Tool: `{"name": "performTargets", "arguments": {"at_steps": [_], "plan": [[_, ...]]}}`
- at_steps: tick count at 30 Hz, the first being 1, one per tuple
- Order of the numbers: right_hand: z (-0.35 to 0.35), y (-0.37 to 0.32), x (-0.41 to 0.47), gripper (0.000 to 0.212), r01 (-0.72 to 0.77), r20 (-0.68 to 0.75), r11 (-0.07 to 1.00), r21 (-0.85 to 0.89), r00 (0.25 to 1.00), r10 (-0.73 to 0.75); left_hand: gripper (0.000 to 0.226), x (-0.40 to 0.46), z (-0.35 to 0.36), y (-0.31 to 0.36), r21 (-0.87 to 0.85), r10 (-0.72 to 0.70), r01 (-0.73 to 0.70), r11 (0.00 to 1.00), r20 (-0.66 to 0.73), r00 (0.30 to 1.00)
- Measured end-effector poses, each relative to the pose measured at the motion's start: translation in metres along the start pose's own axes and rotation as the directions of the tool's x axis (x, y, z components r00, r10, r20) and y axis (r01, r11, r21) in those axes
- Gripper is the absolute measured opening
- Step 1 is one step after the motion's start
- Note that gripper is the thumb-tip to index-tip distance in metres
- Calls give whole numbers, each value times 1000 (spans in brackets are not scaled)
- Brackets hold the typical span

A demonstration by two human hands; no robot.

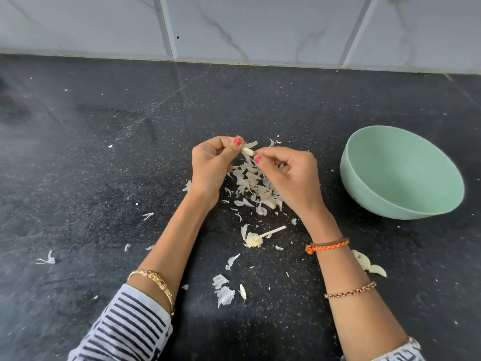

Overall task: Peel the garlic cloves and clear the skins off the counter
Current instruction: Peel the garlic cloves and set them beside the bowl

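Above the black counter [104, 152], my left hand [214, 165] pinches a small white garlic clove [247, 151] between thumb and fingers. My right hand [289, 173] pinches at the clove's near end, where a strip of skin [252, 144] curls away. A heap of papery garlic skins [256, 187] lies on the counter just under both hands. The bare garlic stem and root base [257, 238] lies nearer me, between my forearms.
A pale green bowl [402, 173] stands to the right of my right hand; its inside is hidden from here. Loose skins [223, 290] are scattered toward me and to the left. More pale garlic pieces [369, 265] lie beside my right forearm. A tiled wall [234, 24] backs the counter.
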State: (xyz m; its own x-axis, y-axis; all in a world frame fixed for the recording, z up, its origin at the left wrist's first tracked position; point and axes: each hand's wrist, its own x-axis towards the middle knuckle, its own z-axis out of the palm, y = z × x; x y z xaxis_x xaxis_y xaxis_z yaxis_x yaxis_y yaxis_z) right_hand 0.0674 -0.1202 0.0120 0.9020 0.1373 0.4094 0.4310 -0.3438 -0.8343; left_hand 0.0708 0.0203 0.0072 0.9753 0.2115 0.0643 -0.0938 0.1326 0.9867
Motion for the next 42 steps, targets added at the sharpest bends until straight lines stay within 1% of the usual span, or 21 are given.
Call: {"name": "performTargets", "arguments": {"at_steps": [4, 8, 11, 17, 20, 23, 28, 33, 37, 40, 42], "plan": [[5, 0, -2, 10, 21, -53, 999, -38, 998, -23, 14, 0, 2, -2, 36, 36, -36, 999, -18, 999], [9, -2, -3, 12, -7, -94, 995, -100, 996, -3, 18, 0, 4, -4, 65, 68, -65, 996, -43, 997], [9, -4, -5, 13, -18, -126, 991, -136, 992, 1, 20, -1, 6, -5, 82, 105, -102, 991, -26, 994], [7, -9, -5, 21, -91, -148, 976, -200, 987, 61, 26, -6, 13, -7, 116, 186, -179, 977, -61, 981], [8, -11, -5, 22, -94, -157, 970, -223, 986, 60, 24, -7, 14, -7, 108, 207, -199, 974, -61, 976], [10, -11, -6, 21, -99, -174, 966, -240, 983, 57, 18, -7, 13, -8, 106, 208, -204, 973, -30, 978], [11, -9, -5, 11, -167, -216, 979, -118, 966, 139, 17, -7, 14, -8, 105, 230, -224, 969, -46, 972], [14, -10, -4, 11, -255, -192, 966, 43, 947, 258, 14, -7, 13, -8, 99, 262, -255, 962, -68, 963], [13, -9, -4, 10, -259, -185, 966, 17, 948, 258, 17, -7, 13, -7, 106, 273, -264, 959, -77, 959], [13, -8, -4, 10, -242, -183, 970, -16, 955, 235, 24, -6, 12, -10, 99, 254, -247, 964, -62, 965], [13, -7, -5, 15, -212, -185, 977, -20, 961, 204, 26, -6, 13, -9, 94, 246, -242, 966, -44, 968]]}}
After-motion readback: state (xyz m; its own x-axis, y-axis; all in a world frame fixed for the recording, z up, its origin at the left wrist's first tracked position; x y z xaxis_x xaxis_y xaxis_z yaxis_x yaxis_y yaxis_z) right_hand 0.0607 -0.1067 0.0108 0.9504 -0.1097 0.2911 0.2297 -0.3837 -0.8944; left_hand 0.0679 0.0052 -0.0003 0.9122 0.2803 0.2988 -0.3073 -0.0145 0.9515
